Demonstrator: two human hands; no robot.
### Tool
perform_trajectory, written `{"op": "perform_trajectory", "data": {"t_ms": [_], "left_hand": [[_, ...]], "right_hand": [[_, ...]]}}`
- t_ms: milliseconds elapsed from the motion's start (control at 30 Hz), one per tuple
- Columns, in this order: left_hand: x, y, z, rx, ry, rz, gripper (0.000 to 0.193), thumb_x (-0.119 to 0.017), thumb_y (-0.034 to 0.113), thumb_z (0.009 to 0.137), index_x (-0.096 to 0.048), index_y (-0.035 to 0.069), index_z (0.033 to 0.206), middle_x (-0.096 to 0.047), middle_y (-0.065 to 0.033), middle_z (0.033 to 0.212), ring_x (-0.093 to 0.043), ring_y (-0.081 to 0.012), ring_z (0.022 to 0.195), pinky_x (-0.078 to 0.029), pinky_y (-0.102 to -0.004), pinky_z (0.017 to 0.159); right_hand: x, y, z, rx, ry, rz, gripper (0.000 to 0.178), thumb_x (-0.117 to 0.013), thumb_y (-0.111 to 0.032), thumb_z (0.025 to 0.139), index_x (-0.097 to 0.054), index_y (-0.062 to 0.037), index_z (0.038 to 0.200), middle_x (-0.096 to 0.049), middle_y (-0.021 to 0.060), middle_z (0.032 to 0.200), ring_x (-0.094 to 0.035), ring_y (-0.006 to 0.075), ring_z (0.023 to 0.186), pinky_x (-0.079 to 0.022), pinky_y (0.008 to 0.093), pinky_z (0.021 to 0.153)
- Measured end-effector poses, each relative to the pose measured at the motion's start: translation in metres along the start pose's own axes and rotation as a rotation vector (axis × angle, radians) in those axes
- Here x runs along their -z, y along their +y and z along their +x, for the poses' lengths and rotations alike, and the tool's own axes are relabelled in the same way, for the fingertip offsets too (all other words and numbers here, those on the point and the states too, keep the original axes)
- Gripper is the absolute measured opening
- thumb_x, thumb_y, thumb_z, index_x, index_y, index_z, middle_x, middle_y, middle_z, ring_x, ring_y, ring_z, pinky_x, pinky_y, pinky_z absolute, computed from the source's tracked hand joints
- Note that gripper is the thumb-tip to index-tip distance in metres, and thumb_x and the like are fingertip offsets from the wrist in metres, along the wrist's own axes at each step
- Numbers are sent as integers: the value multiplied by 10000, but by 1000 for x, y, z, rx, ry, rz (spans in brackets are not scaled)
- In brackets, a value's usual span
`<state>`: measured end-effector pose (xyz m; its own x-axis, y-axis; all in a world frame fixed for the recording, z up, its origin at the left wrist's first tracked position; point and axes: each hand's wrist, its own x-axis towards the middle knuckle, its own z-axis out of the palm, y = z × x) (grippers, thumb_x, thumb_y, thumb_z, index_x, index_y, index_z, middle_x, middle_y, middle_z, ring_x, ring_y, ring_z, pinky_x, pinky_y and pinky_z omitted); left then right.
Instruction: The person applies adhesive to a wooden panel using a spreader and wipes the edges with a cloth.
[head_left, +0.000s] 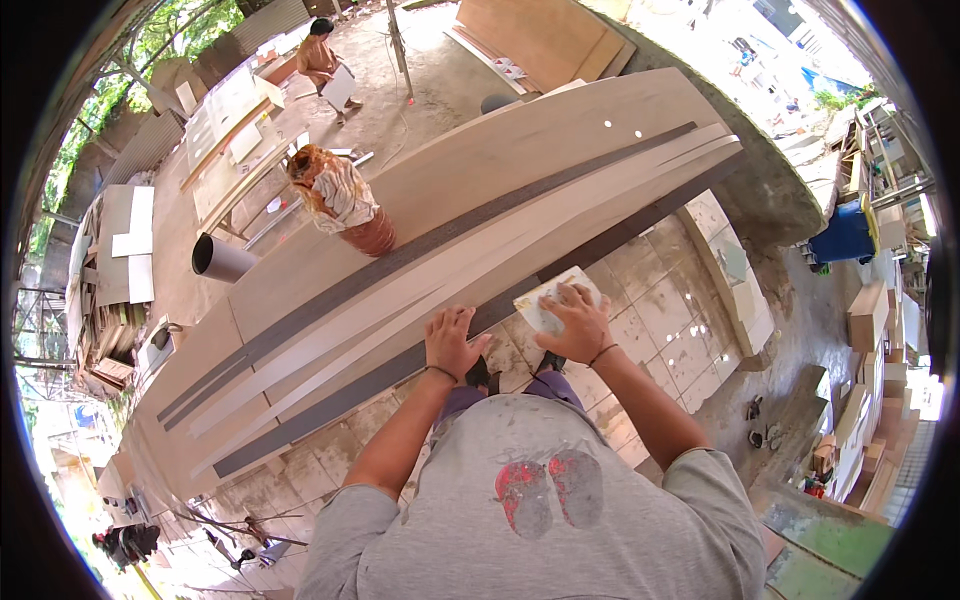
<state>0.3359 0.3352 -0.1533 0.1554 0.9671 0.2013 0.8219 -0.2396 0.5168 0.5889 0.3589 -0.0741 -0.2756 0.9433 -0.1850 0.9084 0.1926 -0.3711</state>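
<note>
A long stack of pale wooden boards [500, 190] with dark edges runs diagonally in front of me. My left hand [452, 342] rests flat, fingers spread, on the near edge of the boards. My right hand [577, 322] presses a folded pale sheet, like sandpaper [538, 305], against the same dark near edge. Thin bracelets sit on both wrists.
Tiled floor [660, 310] lies under me. A person in a patterned top [340, 200] stands at the far side of the boards. Another person [322, 58] crouches farther back holding a white panel. A grey pipe [220, 258], stacked panels [125, 245] and a blue bin [842, 235] surround the area.
</note>
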Motion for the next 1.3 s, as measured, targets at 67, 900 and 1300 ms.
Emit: {"op": "perform_trajectory", "data": {"t_ms": [67,900,1300], "left_hand": [[11,-4,-6,19,-12,26,508,-762,324,702,-626,125,1149,-574,-27,1113,-514,-240,1086,-368,-417,916],[14,-20,-22,72,-47,35,459,-749,268,717,-593,132,1127,-586,-40,1085,-513,-262,1070,-372,-433,894],[9,-24,-24,51,14,14,450,-746,261,695,-578,142,1095,-571,-46,1029,-509,-272,1032,-365,-444,881]], "right_hand": [[-17,-11,5,10,16,-42,672,-707,-527,662,-630,-227,1259,-443,146,1423,-338,326,1359,-209,736,991],[-43,-23,22,14,1,-82,672,-686,-534,682,-627,-209,1268,-421,140,1443,-291,340,1385,-171,768,993],[-22,-32,27,-43,-100,-110,668,-719,-538,646,-653,-214,1227,-460,125,1414,-325,350,1365,-201,766,980]]}}
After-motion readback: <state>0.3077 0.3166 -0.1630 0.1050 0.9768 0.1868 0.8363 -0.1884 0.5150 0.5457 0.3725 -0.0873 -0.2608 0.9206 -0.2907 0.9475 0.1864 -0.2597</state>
